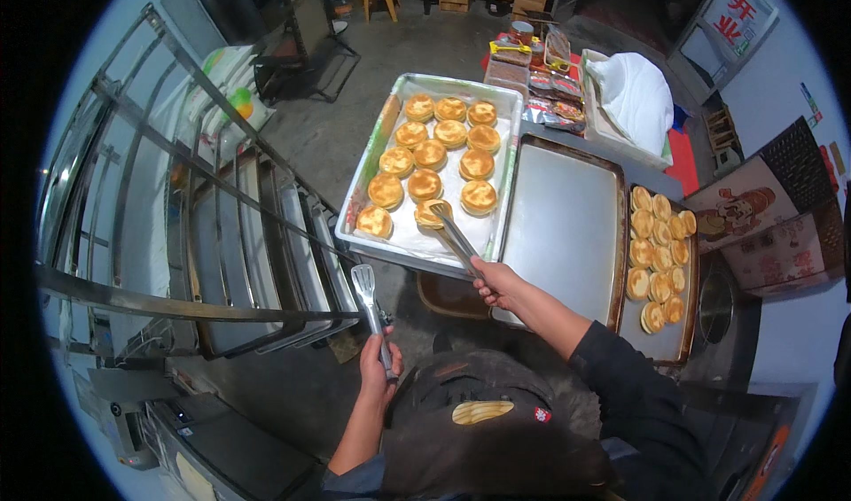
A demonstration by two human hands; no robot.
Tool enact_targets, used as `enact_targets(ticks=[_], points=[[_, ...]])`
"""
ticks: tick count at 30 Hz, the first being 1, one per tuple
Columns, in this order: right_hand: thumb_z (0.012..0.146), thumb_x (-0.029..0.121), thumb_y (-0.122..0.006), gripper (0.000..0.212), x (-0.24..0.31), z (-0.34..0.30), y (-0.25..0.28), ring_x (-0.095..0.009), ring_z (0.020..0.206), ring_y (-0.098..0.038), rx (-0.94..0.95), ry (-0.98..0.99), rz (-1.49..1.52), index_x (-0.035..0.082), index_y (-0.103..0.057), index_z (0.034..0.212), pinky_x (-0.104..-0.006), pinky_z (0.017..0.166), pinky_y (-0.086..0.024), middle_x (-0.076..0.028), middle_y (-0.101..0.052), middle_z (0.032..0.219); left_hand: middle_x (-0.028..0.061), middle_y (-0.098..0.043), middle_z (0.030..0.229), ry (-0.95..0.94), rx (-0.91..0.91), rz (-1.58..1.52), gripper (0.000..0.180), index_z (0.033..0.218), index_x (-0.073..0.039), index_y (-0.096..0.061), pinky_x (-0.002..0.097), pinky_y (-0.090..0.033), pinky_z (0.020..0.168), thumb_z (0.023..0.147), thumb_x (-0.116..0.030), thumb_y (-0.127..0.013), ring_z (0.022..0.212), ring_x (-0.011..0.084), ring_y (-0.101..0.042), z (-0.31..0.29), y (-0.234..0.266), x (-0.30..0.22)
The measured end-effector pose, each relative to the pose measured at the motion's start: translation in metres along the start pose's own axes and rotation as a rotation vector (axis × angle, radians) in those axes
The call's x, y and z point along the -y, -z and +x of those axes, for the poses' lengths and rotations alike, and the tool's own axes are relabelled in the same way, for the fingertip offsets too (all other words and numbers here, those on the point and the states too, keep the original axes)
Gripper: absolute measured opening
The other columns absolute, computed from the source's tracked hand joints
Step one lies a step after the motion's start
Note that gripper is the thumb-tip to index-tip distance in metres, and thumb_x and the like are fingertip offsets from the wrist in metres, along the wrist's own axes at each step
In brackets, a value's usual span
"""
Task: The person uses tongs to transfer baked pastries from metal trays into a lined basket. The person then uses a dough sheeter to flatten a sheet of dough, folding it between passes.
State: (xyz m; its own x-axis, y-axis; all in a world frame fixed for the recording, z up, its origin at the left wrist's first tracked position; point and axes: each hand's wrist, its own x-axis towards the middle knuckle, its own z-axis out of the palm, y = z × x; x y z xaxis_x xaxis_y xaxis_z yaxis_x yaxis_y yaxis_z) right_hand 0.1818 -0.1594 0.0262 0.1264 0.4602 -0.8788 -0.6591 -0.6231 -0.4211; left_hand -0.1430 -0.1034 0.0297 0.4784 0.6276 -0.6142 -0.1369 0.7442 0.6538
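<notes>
My right hand point(498, 282) is wrapped round a pair of metal tongs point(456, 241). The tips of the tongs reach a golden-brown round pastry point(429, 214) at the near side of a white-lined tray point(403, 251); whether they pinch it or only touch it I cannot tell. Several more such pastries point(430, 155) lie in loose rows on the lining. Lower and to the left, my left hand point(377, 361) grips a slotted metal spatula point(365, 290), its head pointing up and away, beside the tray's near left corner and apart from the pastries.
Right of the tray lies a bare metal baking sheet point(564, 217), then a dark-rimmed sheet point(667, 333) with several pastries. A metal rack point(222, 310) holding trays stands close on the left. Food packs point(554, 85) and a box with a white cloth point(634, 93) are behind.
</notes>
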Motion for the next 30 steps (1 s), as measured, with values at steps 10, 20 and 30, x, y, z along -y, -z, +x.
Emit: enact_targets(ticks=[10,20,30], points=[[0.109,0.05,-0.049,0.042,0.038,-0.035,0.007,-0.005,0.051,-0.033,0.219,-0.097,-0.201,0.011,-0.061,0.116,-0.0228,0.044,-0.024,0.006,-0.045,0.067,0.008,-0.063,0.073,0.033,0.024,-0.056,0.039,0.13,-0.003,-0.058,0.0268,-0.038,0.045,0.111,-0.035,-0.046,0.048,0.0134,-0.05,0.019,0.02,-0.002],[0.111,0.037,-0.048,0.033,-0.138,-0.202,0.193,-0.007,0.053,-0.041,-0.157,0.58,0.139,0.007,-0.06,0.113,-0.0213,0.049,-0.034,0.002,-0.05,0.07,0.0025,-0.054,0.065,-0.005,0.07,0.079,0.043,0.131,-0.008,-0.058,0.0258,-0.035,0.043,0.111,-0.042,-0.04,0.046,0.011,-0.045,0.036,-0.023,0.018],[0.106,0.043,-0.058,0.032,-0.321,-0.209,0.317,-0.007,0.05,-0.043,-0.688,0.281,0.499,0.012,-0.062,0.108,-0.0247,0.043,-0.03,0.002,-0.051,0.067,0.0002,-0.059,0.07,0.084,0.093,0.095,0.048,0.133,-0.009,-0.056,0.0246,-0.034,0.042,0.109,-0.049,-0.043,0.045,0.0112,-0.045,0.039,-0.087,0.065]])
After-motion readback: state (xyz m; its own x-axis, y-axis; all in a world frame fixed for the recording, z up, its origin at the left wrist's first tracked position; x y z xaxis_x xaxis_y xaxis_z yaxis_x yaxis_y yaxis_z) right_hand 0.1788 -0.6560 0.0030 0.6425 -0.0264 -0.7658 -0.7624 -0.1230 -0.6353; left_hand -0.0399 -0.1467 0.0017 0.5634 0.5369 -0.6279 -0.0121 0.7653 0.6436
